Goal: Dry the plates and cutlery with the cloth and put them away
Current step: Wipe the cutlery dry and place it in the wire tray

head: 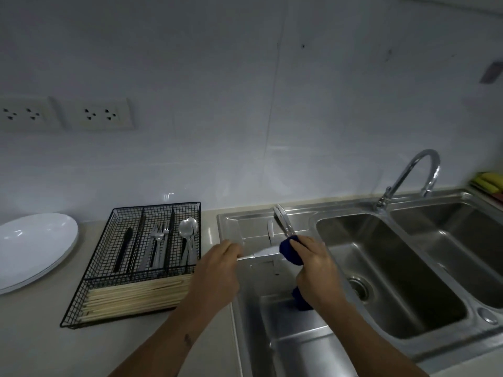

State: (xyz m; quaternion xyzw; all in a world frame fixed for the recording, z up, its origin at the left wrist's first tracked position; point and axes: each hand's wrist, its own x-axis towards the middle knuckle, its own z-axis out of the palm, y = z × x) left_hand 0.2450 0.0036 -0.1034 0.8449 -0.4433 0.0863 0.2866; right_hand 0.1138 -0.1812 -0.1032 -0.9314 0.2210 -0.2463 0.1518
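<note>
My left hand (217,270) grips the handle end of a table knife (261,253) over the sink's drainboard. Wrapped round the knife's other end is a dark blue cloth (291,251), which my right hand (313,270) holds; part of the cloth hangs below that hand. More cutlery (281,221) lies on the drainboard behind my hands. A black wire cutlery tray (89,268) on the counter holds a black knife, forks, spoons and a front row of wooden chopsticks (136,297). White plates (32,248) are stacked at the far left.
A steel double sink (386,268) with a curved tap (419,172) fills the right side. Yellow-green sponges (488,182) sit at the far right edge. Wall sockets (100,114) are above the counter.
</note>
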